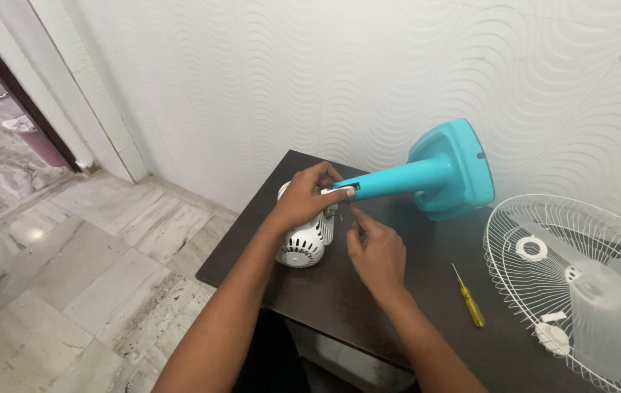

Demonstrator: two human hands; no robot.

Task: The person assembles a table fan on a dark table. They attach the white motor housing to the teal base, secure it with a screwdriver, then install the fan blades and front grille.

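a head-worn camera looks down on a dark brown surface (339,291) set against a white wall with a wavy raised pattern. at about nine o'clock from the surface, a marbled tile floor (70,291) runs back to a doorway.

near the surface's left edge lies a white fan motor housing (303,244), a rounded plastic shell with vent slots. the left hand (305,198) is clamped over its top, fingers curled round the joint where a teal stand pole (398,180) meets it. just beside it, at about four o'clock, the right hand (376,251) has thumb and fingertips pinched together close to the joint; whether it holds a small part there is too small to tell.

the pole runs toward two o'clock to a wide teal base (463,164), tipped on its side.

the housing looks stiff, smooth and fairly weighty for its size, likely to roll on its curve, so a grip over the top with the palm seems steadiest. the pole looks like light, hollow plastic, best held close to the joint.

further right, a yellow-handled screwdriver (473,306) lies loose on the surface. at three o'clock rests a white wire fan guard (514,247), thin and easily bent, with translucent fan blades (602,313) lying in it.
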